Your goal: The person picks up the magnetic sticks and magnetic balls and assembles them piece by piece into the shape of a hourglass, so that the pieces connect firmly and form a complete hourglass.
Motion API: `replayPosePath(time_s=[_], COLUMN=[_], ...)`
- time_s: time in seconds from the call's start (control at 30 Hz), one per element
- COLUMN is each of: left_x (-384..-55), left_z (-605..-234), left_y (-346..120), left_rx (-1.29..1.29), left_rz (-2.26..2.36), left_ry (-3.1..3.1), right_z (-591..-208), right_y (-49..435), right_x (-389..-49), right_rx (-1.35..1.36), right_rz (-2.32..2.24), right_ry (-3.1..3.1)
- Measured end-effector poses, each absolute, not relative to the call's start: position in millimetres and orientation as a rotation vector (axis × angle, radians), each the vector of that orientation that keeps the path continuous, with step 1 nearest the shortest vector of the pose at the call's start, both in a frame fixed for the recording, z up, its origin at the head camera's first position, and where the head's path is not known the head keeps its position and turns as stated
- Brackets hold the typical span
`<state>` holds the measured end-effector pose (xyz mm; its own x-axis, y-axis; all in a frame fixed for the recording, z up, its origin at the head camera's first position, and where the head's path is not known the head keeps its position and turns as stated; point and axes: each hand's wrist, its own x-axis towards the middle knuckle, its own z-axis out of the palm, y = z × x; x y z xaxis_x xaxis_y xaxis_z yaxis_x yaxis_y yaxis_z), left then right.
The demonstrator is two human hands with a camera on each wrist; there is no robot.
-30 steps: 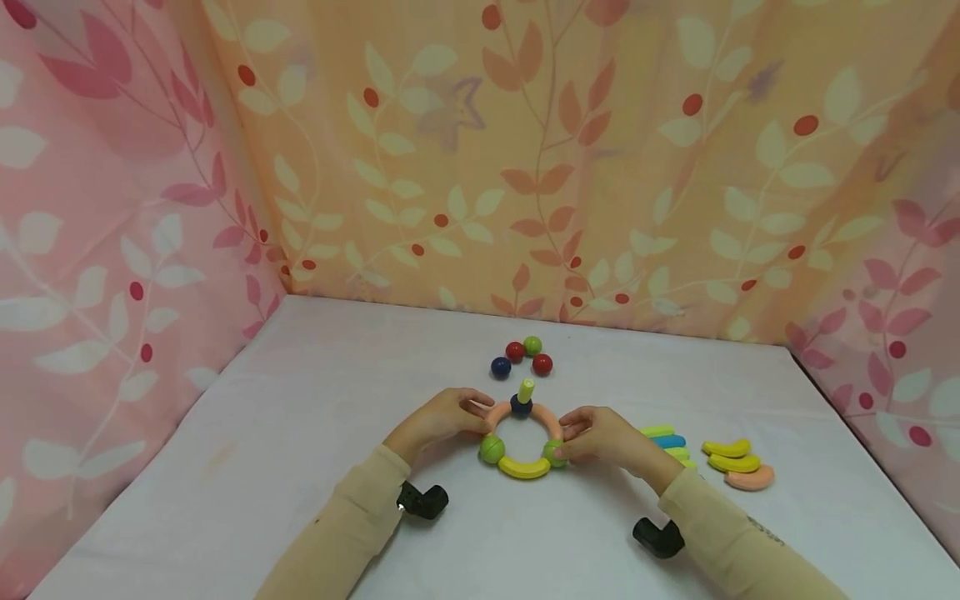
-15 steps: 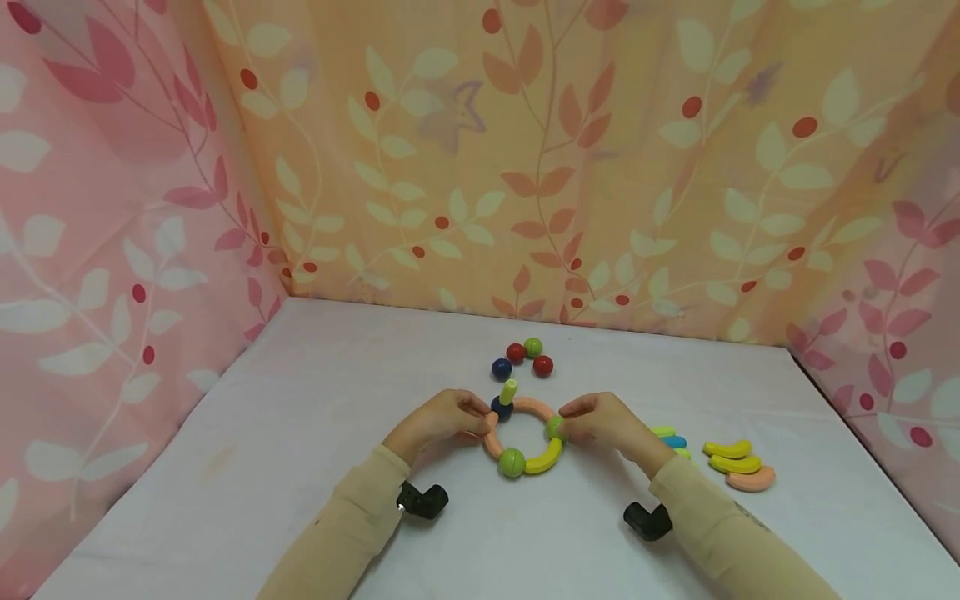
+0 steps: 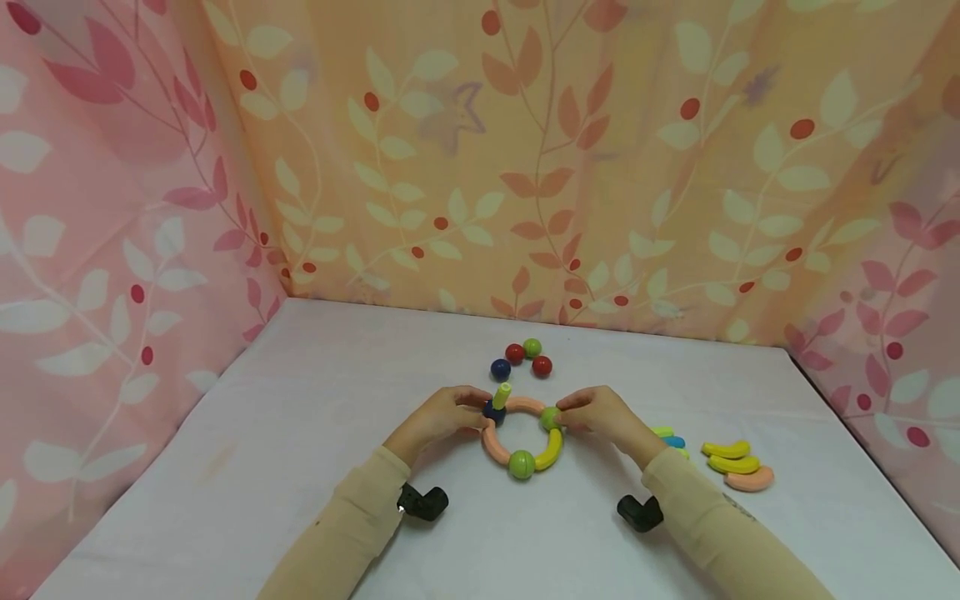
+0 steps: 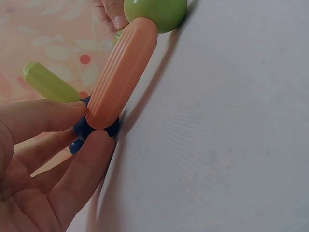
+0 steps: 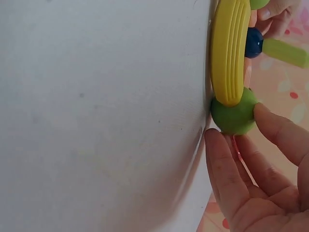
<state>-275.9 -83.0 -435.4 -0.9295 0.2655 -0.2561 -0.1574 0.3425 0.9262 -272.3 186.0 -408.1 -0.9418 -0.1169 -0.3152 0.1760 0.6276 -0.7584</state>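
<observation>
A toy ring lies on the white table, built from two orange curved rods (image 3: pixel 495 446), a yellow curved rod (image 3: pixel 551 450), two green balls and a dark blue ball (image 3: pixel 492 412). From the blue ball a light green rod (image 3: pixel 502 395) sticks upward. My left hand (image 3: pixel 447 414) pinches the ring at the blue ball, where an orange rod (image 4: pixel 123 72) joins it. Opposite, the thumb and fingers of my right hand (image 3: pixel 603 419) pinch the far green ball (image 5: pixel 235 112). The near green ball (image 3: pixel 522 464) is untouched.
Behind the ring sit loose balls: red (image 3: pixel 514 354), red (image 3: pixel 542 367), green (image 3: pixel 532 347) and blue (image 3: pixel 500 370). At right lie straight rods (image 3: pixel 673 442), partly hidden by the right arm, and yellow curved rods (image 3: pixel 733 465) with an orange one (image 3: pixel 750 479). Patterned curtains surround the table.
The ring has turned counterclockwise between both hands: the blue ball moved left toward the left hand, and the near green ball swung to the front. The right hand moved slightly away from me.
</observation>
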Motion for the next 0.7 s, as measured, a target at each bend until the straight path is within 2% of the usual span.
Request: replayPosePath(time_s=[0.17, 0.7], left_x=[-276.8, -276.9], left_z=[-437.4, -437.4], left_y=[-82.7, -81.6], left_rx=[0.094, 0.094], left_rz=[1.622, 1.606], left_ry=[2.235, 2.194], right_z=[-406.0, -390.1], right_y=[201.9, 295.3], right_x=[-273.2, -263.0], right_rx=[0.013, 0.047], right_rz=[-1.238, -1.095], right_ry=[2.554, 2.584])
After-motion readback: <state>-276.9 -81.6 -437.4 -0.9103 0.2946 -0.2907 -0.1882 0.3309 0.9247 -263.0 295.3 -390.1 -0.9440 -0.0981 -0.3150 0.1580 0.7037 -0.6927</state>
